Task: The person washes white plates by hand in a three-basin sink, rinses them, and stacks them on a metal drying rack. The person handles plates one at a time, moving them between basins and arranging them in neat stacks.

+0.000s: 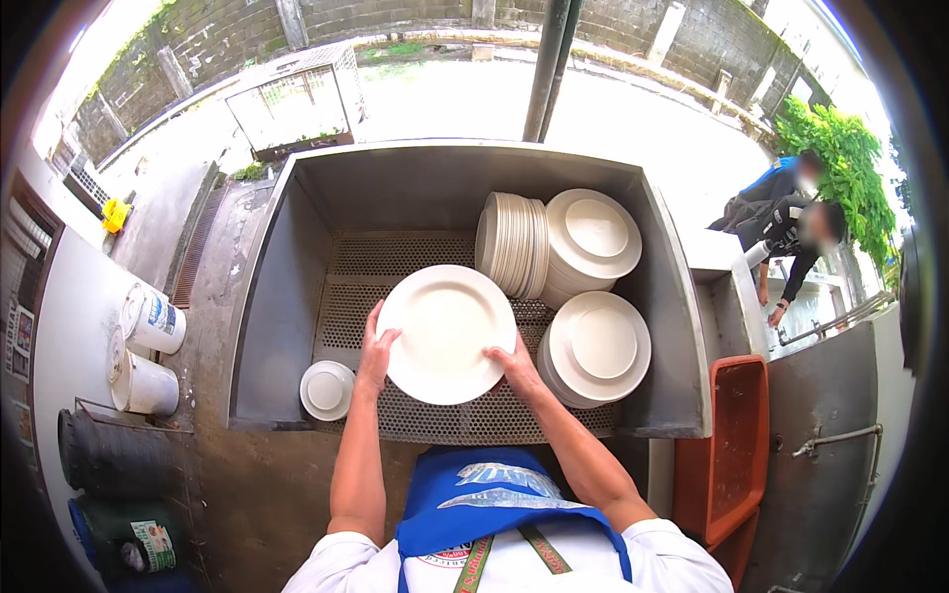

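Note:
A large white plate (447, 336) is held face up between my two hands, above a perforated metal rack floor (400, 252). My left hand (377, 348) grips its left rim with the thumb on top. On the right rim, my right hand (517, 367) does the same; the fingers of both hands are partly hidden under the plate. Right of the plate stands a tall stack of face-down plates (593, 345). Behind that is another face-down stack (595, 230), beside a row of plates on edge (511, 244). Small white dishes (326, 389) are stacked near my left forearm.
Metal side walls (278, 296) enclose the rack on three sides. An orange plastic tub (738, 445) stands at right, near a wall tap (808, 447). White buckets (152, 319) and dark bins (122, 452) line the left. Two people (786, 215) bend over a basin at far right.

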Motion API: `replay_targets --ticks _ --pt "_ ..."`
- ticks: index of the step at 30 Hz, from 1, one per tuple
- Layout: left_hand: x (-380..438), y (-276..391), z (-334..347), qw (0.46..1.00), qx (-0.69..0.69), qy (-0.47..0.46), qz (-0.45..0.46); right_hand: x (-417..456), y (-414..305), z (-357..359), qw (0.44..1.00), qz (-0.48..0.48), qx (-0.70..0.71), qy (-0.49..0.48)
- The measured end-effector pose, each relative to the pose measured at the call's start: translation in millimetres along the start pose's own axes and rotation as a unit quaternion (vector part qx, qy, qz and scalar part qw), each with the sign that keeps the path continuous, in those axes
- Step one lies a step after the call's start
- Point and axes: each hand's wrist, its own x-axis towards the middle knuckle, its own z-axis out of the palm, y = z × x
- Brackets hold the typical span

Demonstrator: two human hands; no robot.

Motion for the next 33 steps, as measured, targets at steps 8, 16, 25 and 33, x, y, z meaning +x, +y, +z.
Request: replay_targets --ticks 8,16,25,33 --pt "129.2 42.4 -38.8 0.926 0.350 -0.060 -0.130 67.2 12.7 79.9 0.898 0.262 0.353 -0.010" --pt "225.9 117.1 151.8 0.762 0.637 -0.088 -0.082 140.9 83.9 66.4 0.726 0.237 0.642 -0.073" --pt "269.0 58.1 133.5 0.937 0.343 -0.038 0.059 135.9 72.3 60.7 0.686 0.132 0.715 -0.023" --pt "254.8 1.3 69.0 0.948 0.286 -0.133 0.046 134.3 61.4 45.4 0.795 0.149 0.585 -0.059"
